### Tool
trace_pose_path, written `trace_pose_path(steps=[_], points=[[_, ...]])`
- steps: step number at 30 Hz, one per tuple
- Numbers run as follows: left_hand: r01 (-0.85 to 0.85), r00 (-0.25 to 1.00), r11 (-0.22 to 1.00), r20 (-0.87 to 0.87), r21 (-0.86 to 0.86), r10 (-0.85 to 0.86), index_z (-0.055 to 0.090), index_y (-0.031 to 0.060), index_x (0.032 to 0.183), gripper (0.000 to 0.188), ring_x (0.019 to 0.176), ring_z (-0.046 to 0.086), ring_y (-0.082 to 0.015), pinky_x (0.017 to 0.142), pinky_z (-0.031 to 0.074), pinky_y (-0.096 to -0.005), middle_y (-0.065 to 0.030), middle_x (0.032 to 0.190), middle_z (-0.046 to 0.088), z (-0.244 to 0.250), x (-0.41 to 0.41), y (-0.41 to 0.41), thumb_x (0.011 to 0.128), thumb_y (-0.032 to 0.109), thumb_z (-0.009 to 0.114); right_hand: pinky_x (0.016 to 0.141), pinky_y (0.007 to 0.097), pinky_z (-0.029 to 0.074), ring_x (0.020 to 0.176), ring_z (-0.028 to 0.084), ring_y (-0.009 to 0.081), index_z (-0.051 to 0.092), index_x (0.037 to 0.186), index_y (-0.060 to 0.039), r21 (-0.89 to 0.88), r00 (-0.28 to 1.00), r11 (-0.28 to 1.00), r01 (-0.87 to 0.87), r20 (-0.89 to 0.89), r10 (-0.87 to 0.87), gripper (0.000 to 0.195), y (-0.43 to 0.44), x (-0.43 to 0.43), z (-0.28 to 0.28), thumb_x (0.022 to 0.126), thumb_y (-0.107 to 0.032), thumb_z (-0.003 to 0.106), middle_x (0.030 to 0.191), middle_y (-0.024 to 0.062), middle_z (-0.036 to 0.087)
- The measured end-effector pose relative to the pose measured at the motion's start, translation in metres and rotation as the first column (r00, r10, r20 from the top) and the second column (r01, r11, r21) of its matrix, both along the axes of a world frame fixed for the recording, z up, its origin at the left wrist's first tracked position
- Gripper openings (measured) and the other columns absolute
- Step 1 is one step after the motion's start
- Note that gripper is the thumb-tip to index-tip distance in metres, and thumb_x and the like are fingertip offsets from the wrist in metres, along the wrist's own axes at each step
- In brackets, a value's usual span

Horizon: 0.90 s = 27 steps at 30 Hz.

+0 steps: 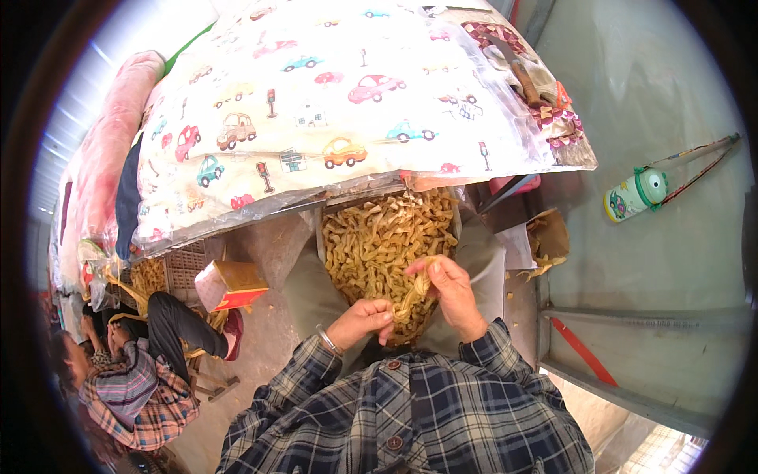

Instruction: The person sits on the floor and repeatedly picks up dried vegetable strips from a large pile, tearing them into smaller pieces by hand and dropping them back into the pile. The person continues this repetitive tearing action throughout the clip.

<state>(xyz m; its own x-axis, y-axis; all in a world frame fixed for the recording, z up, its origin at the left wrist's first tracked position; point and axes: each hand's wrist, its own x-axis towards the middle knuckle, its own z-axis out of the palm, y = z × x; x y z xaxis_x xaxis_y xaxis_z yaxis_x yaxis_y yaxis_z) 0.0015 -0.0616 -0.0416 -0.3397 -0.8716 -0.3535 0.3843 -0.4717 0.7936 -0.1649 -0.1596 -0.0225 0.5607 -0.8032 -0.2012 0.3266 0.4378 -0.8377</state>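
A yellowish, twisted, pliable food strip [416, 294] is stretched between my two hands. My left hand [362, 323], with a metal bangle at the wrist, pinches its lower end. The upper part is held by my right hand [451, 296] between thumb and fingers. Beneath both hands, a container full of small knotted yellow-brown pieces [385, 237] rests between my legs; the pieces look like knotted tofu skin, though the material cannot be told for certain. My hands partly hide the near pieces.
A table covered with a car-patterned cloth [308, 142] stands ahead, bearing a wooden-handled knife [524, 83]. A red-and-gold box [231, 286] is at left, near a seated person [127, 385]. At right are an open carton [551, 237] and a green bottle [633, 195] with a strap.
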Motion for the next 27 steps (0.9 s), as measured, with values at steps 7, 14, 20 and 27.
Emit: trace_pose_path(steps=[7, 14, 20, 27], points=[[-0.079, 0.969, 0.993, 0.228, -0.084, 0.096, 0.054, 0.0028, 0.079, 0.016, 0.055, 0.047, -0.0083, 0.050, 0.039, -0.0210, 0.0011, 0.065, 0.051, 0.010, 0.017, 0.001, 0.087, 0.017, 0.054, 0.042, 0.0183, 0.033, 0.049, 0.041, 0.0072, 0.051, 0.097, -0.0064, 0.202, 0.953, 0.965, -0.170, 0.284, 0.109, 0.017, -0.014, -0.015, 0.007, 0.082, -0.008, 0.058, 0.065, 0.0023, 0.050], [-0.069, 0.288, 0.653, 0.612, -0.754, 0.737, 0.057, 0.0025, 0.076, 0.013, 0.049, 0.046, -0.0106, 0.045, 0.039, -0.0252, -0.0021, 0.058, 0.050, 0.052, 0.029, -0.080, 0.084, 0.012, 0.055, 0.054, 0.0215, 0.034, 0.058, 0.042, 0.0088, 0.049, 0.090, -0.0078, -0.004, 0.894, 1.000, -0.004, 0.447, 0.005, 0.015, -0.068, 0.014, 0.050, 0.079, -0.003, 0.059, 0.080, 0.0047, 0.052], [-0.387, 0.867, 0.909, 0.396, 0.153, 0.302, 0.055, 0.0024, 0.075, 0.021, 0.041, 0.039, -0.0060, 0.037, 0.030, -0.0199, 0.0016, 0.053, 0.044, -0.012, 0.017, -0.028, 0.089, 0.017, 0.050, 0.059, 0.0193, 0.039, 0.068, 0.050, 0.0091, 0.053, 0.105, -0.0071, 0.175, 0.992, 0.983, 0.054, 0.108, -0.073, 0.020, -0.040, 0.005, -0.030, 0.084, -0.005, 0.052, 0.099, 0.0028, 0.057], [-0.206, 0.978, 0.937, 0.021, 0.282, 0.209, 0.055, -0.0008, 0.081, 0.024, 0.039, 0.037, -0.0080, 0.036, 0.030, -0.0204, -0.0012, 0.049, 0.043, 0.025, -0.023, -0.004, 0.090, 0.019, 0.045, 0.050, 0.0277, 0.042, 0.063, 0.057, 0.0187, 0.060, 0.090, -0.0049, -0.979, 0.879, 0.128, -0.159, -0.199, -0.433, 0.019, -0.004, 0.013, -0.011, 0.079, -0.020, 0.059, 0.083, 0.0102, 0.060]])
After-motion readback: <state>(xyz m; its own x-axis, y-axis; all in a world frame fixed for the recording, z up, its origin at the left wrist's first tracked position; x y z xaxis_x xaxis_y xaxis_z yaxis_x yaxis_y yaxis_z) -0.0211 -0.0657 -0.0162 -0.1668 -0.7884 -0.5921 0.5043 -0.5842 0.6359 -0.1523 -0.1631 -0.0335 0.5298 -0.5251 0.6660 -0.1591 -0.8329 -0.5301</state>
